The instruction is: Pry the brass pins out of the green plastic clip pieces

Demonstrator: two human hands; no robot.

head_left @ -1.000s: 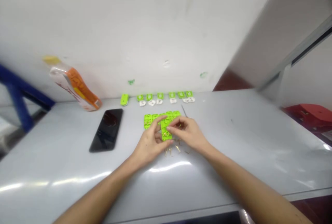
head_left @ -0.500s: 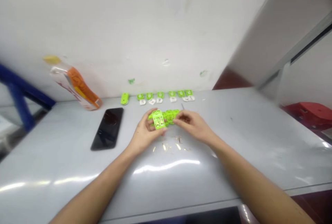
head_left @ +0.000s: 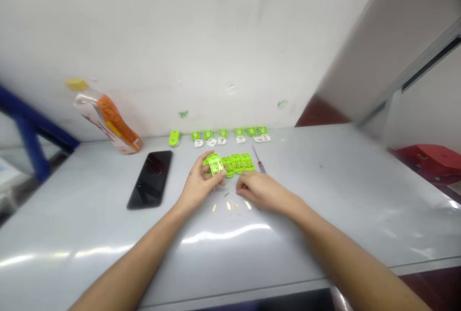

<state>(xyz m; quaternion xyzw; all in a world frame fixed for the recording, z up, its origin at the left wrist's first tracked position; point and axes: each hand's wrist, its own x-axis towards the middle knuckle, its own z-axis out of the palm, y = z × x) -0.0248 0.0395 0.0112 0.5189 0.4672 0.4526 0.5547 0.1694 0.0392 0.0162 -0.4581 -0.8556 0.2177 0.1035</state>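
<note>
Pinched in the left hand (head_left: 197,185), a green plastic plate (head_left: 215,164) sits right of the black phone (head_left: 151,179). Farther right of the phone, the right hand (head_left: 260,191) hovers by brass pins (head_left: 230,205); whether it grips anything cannot be told.

Light: bright and even, falling from overhead; long white streaks of glare are lying across the grey table (head_left: 324,195) towards its front edge. Shadows: faint and soft, sitting just under the left hand (head_left: 196,187) and the right hand (head_left: 257,190). Focus: the whole frame is reading soft; the green part (head_left: 216,164) in the left hand is showing smeared, the bottle (head_left: 108,118) at far left blurring. Edges: the wide lens is bending the table rim and the lines of the wall (head_left: 216,37) outward
</note>
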